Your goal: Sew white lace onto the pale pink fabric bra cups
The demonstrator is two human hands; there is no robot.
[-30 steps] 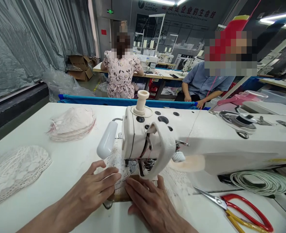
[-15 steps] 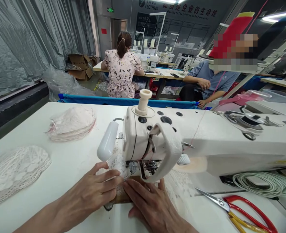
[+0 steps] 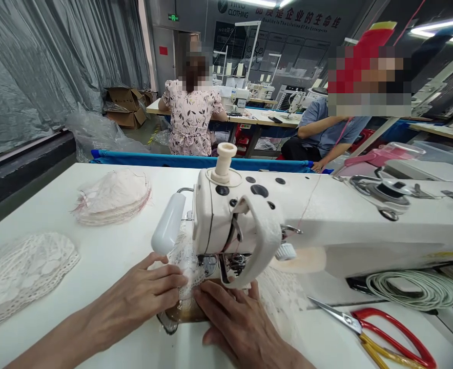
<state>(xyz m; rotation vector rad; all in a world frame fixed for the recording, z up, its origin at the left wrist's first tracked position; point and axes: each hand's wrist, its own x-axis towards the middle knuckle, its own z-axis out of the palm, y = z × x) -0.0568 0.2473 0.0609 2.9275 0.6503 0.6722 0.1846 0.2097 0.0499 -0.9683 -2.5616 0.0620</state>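
Observation:
White lace fabric (image 3: 186, 264) lies under the head of a white sewing machine (image 3: 245, 220) and spreads out to its right as well. My left hand (image 3: 149, 289) rests on the lace left of the needle area, fingers spread and slightly bent. Just in front of the presser foot, my right hand (image 3: 238, 318) lies over the near edge of the work with its fingers stretched out flat. A brown plate (image 3: 190, 313) shows between the hands. The needle itself is hidden behind the machine's white curved guard (image 3: 267, 241).
Two stacks of cut pieces, a pinkish-white stack (image 3: 113, 197) and a lace stack (image 3: 26, 274), lie at left. Red-handled scissors (image 3: 349, 320) and a coiled pale cord (image 3: 414, 289) lie at right. Two people sit beyond a blue cloth edge (image 3: 203, 161).
My left hand has slid slightly left, widening the gap between my hands and showing more of the plate. My right hand stays nearly in place. The seated person at right has raised one arm.

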